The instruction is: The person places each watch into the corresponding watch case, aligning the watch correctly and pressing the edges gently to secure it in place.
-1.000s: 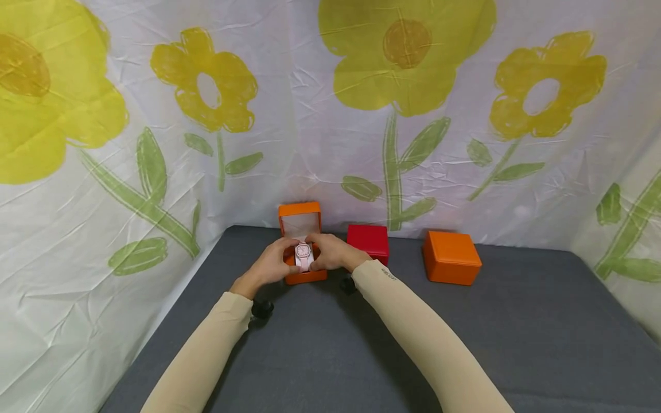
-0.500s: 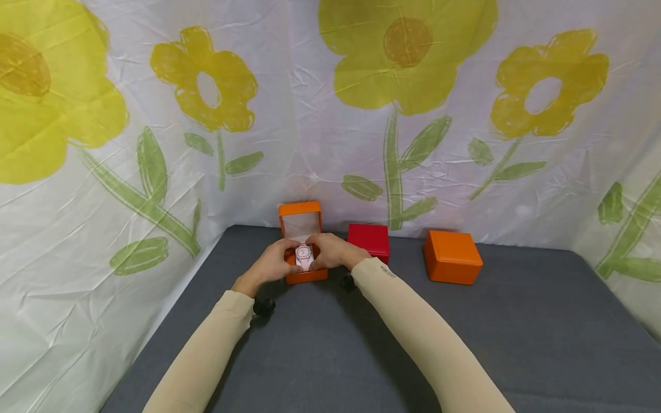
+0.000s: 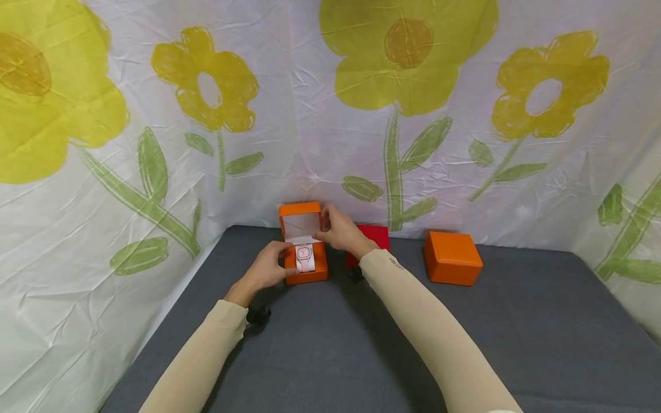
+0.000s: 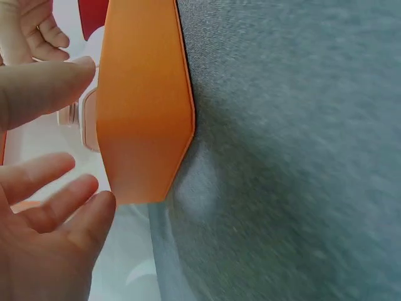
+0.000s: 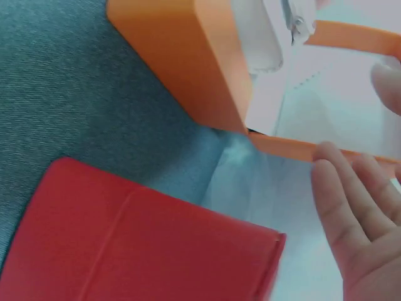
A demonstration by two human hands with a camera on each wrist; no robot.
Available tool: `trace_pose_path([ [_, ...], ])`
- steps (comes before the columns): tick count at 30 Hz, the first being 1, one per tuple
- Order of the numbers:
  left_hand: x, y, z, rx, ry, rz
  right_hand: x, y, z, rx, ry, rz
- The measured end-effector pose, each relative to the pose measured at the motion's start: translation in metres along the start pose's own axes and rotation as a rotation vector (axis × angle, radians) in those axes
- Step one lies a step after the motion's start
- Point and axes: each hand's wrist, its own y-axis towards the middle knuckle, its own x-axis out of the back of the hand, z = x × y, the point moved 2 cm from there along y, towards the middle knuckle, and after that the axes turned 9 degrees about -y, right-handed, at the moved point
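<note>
An orange watch box [image 3: 307, 277] stands with its lid [image 3: 299, 208] raised near the back of the table. In it lies a pink watch [image 3: 304, 256] on a white cushion. My left hand [image 3: 264, 268] is at the box's left side, its thumb and fingers spread apart around that side, as the left wrist view also shows with the box wall [image 4: 144, 100]. My right hand [image 3: 345, 230] is up at the lid's right edge. In the right wrist view its extended fingers [image 5: 341, 207] lie along that edge, with the thumb over the lid's inner face.
Just right of the open box, a red box [image 3: 376, 234] is partly covered by my right hand. Farther right sits a second, closed orange box [image 3: 452, 258]. A flower-printed curtain [image 3: 299, 115] hangs behind the dark grey table [image 3: 330, 344].
My right hand has left the watch and moved up and right to the lid's edge. My left hand has loosened and shifted slightly left. The watch stays in the box.
</note>
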Motion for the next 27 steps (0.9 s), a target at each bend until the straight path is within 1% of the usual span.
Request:
trace_pose_path([
  [3, 0.001, -0.006, 0.003, 0.061, -0.079, 0.002, 0.003, 0.005, -0.001, -0.006, 0.041, -0.044],
  [7, 0.0, -0.01, 0.007, 0.135, -0.174, 0.009, 0.007, 0.011, -0.001, 0.009, 0.019, -0.065],
  [11, -0.004, -0.011, 0.01, 0.149, -0.256, 0.029, 0.011, 0.016, 0.002, 0.044, -0.041, -0.055],
  [14, -0.006, -0.011, 0.012, 0.15, -0.311, 0.034, 0.012, 0.017, 0.004, 0.056, -0.034, -0.037],
  [18, -0.006, -0.011, 0.015, 0.161, -0.332, 0.026, 0.011, 0.019, 0.006, 0.065, 0.043, -0.036],
  [20, -0.005, -0.012, 0.015, 0.157, -0.343, 0.031, 0.011, 0.019, 0.006, 0.071, 0.061, -0.044],
  [22, -0.005, -0.012, 0.015, 0.155, -0.356, 0.033, 0.011, 0.02, 0.007, 0.076, 0.052, -0.045],
  [23, -0.003, -0.014, 0.01, 0.156, -0.361, 0.038, 0.011, 0.021, 0.007, 0.081, 0.042, -0.045],
  [27, -0.003, -0.015, 0.012, 0.16, -0.371, 0.041, 0.011, 0.02, 0.008, 0.088, 0.007, -0.025],
])
